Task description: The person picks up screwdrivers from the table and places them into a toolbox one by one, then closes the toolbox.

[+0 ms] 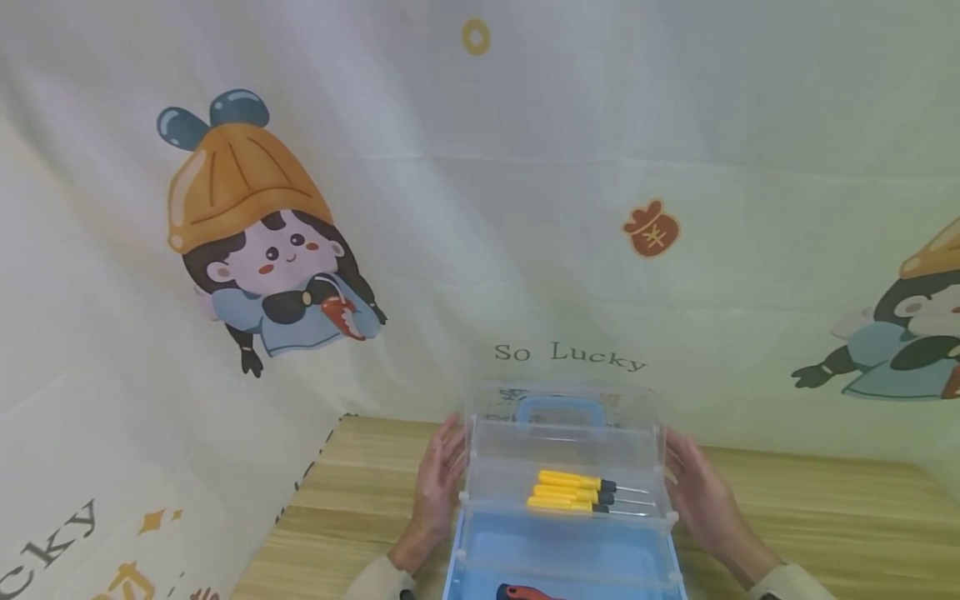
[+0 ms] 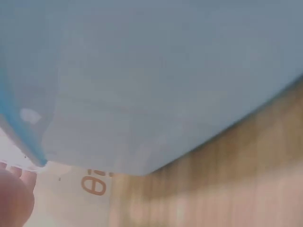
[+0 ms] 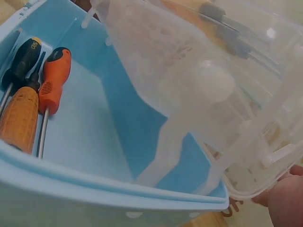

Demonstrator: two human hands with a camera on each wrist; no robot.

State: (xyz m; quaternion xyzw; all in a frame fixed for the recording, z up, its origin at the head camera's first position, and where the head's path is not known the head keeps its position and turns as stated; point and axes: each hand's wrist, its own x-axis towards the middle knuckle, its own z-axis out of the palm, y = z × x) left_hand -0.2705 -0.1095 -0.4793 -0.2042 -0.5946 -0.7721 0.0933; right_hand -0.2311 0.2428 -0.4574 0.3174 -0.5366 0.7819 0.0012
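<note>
A blue toolbox (image 1: 566, 546) stands with its clear lid (image 1: 487, 408) raised and its see-through trays (image 1: 495, 479) spread out. Several yellow-handled screwdrivers (image 1: 566, 493) lie in one tray. In the right wrist view, the blue bottom holds an orange-red screwdriver (image 3: 56, 78), a dark-handled one (image 3: 23, 59) and an orange handle (image 3: 21, 118). My left hand (image 1: 437, 479) is at the left side of the lid, fingers fairly straight. On the opposite side, my right hand (image 1: 701, 496) has its fingers against or close beside the lid; exact contact is unclear.
The toolbox stands on a wood-grain table (image 1: 825, 500). Behind it hangs a pale cloth (image 1: 465, 208) printed with cartoon figures and lettering, reaching down to the table's back edge. The lid's blue handle (image 1: 561, 408) is near that cloth.
</note>
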